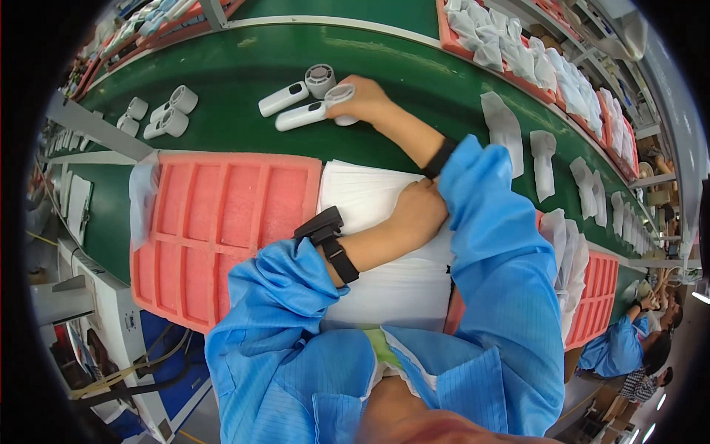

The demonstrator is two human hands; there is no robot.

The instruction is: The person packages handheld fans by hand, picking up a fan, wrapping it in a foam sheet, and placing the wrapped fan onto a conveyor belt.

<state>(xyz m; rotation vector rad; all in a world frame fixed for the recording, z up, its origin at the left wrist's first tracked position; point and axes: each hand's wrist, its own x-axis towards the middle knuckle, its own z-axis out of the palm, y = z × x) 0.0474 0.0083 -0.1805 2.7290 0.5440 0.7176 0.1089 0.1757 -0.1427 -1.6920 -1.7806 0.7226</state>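
Observation:
At the far side of the green work surface, my right hand [360, 101] closes around the round head of a white handheld fan [301, 116]. A second handheld fan [282, 99] lies right beside it, its round grille tilted up. Nearer to me, my left hand [416, 212] is over a stack of thin white sleeves [392, 285]. Its fingers are curled, and their tips are hidden by my right sleeve. Whatever they may pinch does not show.
A pink compartment tray [222, 214] sits left of the stack. More fans [171, 118] stand at the far left. Wrapped fans [505, 129] lie along the right of the green belt [421, 74]. Pink trays [543, 85] with wrapped items line the far right. A metal post [100, 124] crosses at left.

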